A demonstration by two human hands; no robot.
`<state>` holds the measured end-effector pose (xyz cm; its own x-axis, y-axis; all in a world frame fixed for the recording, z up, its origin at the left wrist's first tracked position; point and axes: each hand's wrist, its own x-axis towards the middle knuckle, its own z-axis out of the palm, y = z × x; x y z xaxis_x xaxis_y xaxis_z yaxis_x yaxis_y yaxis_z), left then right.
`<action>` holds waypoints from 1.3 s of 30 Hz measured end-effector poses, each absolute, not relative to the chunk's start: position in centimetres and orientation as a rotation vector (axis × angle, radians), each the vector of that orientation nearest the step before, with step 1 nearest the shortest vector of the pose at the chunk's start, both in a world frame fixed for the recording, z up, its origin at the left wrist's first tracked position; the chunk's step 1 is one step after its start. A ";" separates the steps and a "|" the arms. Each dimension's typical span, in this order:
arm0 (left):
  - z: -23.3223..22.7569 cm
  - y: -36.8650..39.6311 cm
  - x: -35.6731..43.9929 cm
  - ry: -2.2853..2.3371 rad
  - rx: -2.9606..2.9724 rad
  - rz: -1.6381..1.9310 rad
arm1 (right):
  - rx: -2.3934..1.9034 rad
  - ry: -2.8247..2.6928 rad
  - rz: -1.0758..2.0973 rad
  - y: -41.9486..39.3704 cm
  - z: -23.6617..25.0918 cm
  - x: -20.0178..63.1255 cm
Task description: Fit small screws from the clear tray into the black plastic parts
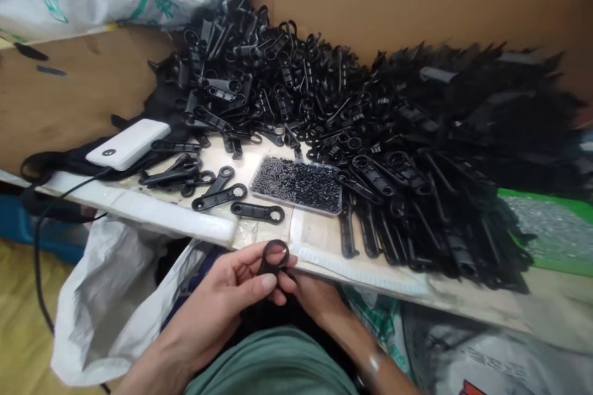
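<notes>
Head view: left hand (231, 287) and right hand (310, 293) both pinch one black ring-ended plastic piece (273, 257) at worktop (319, 236) edge, screw tray (297, 184) beyond.

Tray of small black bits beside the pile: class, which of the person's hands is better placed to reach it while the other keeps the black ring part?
Probably the right hand: the tray lies just above it, while the left hand has its fingers wrapped on the ring part.
</notes>
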<state>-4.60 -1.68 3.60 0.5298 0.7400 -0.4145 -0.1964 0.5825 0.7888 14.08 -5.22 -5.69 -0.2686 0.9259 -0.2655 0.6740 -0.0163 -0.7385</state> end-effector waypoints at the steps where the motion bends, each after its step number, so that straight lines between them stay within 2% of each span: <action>1: 3.5 -1.6 -4.2 0.845 0.735 0.627 | -1.678 -1.955 1.218 -6.0 -4.9 14.6; 3: 3.4 -1.5 -3.4 0.886 0.705 0.658 | -1.643 -1.891 1.396 -7.7 -3.0 15.7; 6: 3.3 -1.3 -2.4 0.906 0.675 0.659 | -1.418 -1.493 1.740 -9.4 0.3 17.0; 8: 3.3 -1.1 -1.7 0.874 0.664 0.605 | -1.242 -1.251 1.777 -9.5 2.0 17.4; 12: 3.3 -0.8 -0.8 0.726 0.682 0.584 | -1.045 -0.925 1.600 -7.7 3.7 17.1; 16: 2.9 -0.6 -1.0 0.646 0.624 0.706 | -1.118 -0.756 1.507 -6.0 4.0 16.4; 19: 2.3 -0.5 -1.5 0.623 0.585 0.756 | -1.308 -0.883 1.476 -5.4 4.0 16.3; 22: 2.0 -0.5 -1.5 0.564 0.583 0.769 | -1.436 -1.108 1.277 -5.1 4.1 16.0; 30: 2.5 -0.2 -0.7 0.451 0.657 0.770 | -1.416 -1.712 0.710 -2.8 3.5 15.3; 39: 2.8 -0.4 -0.8 0.464 0.680 0.816 | -1.406 -1.822 0.529 -2.9 3.2 15.5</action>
